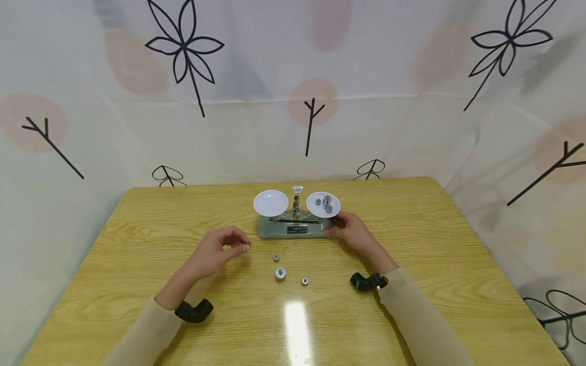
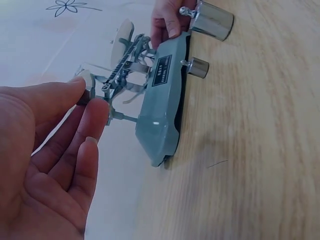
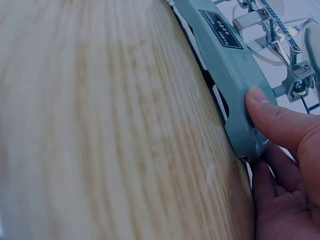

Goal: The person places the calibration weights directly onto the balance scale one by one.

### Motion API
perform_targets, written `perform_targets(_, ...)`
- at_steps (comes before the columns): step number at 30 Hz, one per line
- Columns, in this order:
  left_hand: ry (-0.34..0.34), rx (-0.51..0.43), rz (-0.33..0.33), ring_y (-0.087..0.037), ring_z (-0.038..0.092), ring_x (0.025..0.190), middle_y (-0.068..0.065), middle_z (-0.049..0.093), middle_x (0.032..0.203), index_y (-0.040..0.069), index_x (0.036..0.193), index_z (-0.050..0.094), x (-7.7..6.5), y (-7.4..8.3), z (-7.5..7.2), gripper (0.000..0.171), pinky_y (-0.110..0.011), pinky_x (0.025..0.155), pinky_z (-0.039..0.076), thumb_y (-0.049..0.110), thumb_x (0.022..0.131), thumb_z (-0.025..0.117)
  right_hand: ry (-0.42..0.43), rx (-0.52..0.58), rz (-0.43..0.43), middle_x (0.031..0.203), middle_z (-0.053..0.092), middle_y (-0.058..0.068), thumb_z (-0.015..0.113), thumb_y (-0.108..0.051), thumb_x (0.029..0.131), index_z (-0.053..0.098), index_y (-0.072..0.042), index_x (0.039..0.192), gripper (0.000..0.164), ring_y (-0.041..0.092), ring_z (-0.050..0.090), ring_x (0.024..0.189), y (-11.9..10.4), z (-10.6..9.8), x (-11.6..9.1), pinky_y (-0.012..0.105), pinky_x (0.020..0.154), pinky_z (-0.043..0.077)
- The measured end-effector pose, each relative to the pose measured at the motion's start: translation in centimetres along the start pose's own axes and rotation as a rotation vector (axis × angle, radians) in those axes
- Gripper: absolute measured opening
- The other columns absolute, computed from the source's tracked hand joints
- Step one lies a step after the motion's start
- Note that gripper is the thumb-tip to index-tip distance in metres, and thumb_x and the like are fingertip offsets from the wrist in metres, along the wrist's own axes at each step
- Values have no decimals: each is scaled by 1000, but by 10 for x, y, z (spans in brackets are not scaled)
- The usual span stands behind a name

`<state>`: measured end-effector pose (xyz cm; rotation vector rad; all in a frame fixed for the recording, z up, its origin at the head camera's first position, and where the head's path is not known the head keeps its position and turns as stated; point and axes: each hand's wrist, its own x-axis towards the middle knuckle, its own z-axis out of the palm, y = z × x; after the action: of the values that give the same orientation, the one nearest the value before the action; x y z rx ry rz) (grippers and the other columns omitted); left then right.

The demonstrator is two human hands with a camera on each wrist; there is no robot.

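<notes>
A balance scale stands on the table, its grey-green base (image 1: 279,232) carrying two white pans. The left pan (image 1: 271,203) bears nothing; several metal weights (image 1: 327,201) stand on the right pan (image 1: 312,209). My right hand (image 1: 354,234) grips the right end of the base, thumb on the front face in the right wrist view, other fingers behind. Left of the scale, my left hand (image 1: 217,251) pinches a small metal weight (image 2: 86,96) between thumb and index finger, mostly hidden by the fingertips. It is held above the table.
In front of the scale stand three knobbed cylindrical weights: a large one (image 1: 280,275), a small one (image 1: 276,258) nearer the base, and another small one (image 1: 304,281) to the right. The wooden table (image 1: 412,315) ends at a patterned cloth (image 1: 247,137) behind.
</notes>
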<state>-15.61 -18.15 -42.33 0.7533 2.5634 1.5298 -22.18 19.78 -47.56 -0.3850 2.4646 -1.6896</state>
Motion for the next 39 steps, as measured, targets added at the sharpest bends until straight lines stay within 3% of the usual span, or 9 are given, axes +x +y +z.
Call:
perform_targets(9, 11, 13, 10, -16, 64, 84, 2, 68, 94, 14, 99, 71, 6, 7, -5, 6, -39, 77, 55, 18, 94, 72, -2, -1, 7, 142, 53, 21, 79, -6, 85, 55, 4, 137, 58, 34, 46, 134, -2, 0, -1, 49, 111, 36)
perform_targets(39, 51, 59, 32, -17, 65, 85, 0, 70, 98, 12, 102, 71, 29, 26, -27, 10, -35, 75, 54, 18, 95, 71, -5, -16, 19, 143, 51, 21, 79, -8, 85, 55, 3, 138, 59, 35, 44, 136, -3, 0, -1, 50, 111, 34)
